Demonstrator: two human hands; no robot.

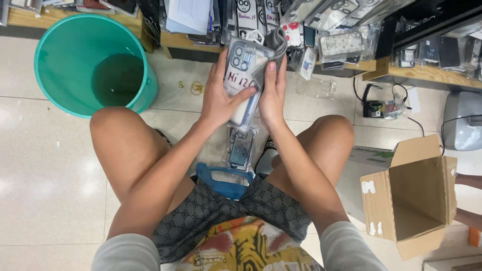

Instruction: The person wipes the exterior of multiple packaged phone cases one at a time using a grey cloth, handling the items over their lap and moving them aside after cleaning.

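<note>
Biggest thing down here is the round teal plastic bucket (65, 60) at the upper left, sitting on the pale tiled floor (45, 185) with some dark water pooled in the bottom. Over on the right there's an open brown cardboard box (409, 198) tipped on its side, flaps out, well apart from the hands. Along the top runs a low wooden shelf (422, 73) crammed with phone cases in clear bags.

Person's seated with bare knees spread, looking straight down. Between the knees is a blue plastic stool handle (223, 180), and just above it on the floor lies another clear-bagged phone case (241, 148).

Now the main bit: both hands are up in front of the shelf, holding a clear phone case in a see-through plastic sleeve (243, 80). The left hand (218, 103) wraps around its left edge with the thumb laid across the front. The right hand (271, 98) is pressed flat against its right side, fingers pointing up, with a grey cloth (276, 40) bunched at the fingertips. A small yellow rubber band (197, 89) lies on the tiles near the bucket.
</note>
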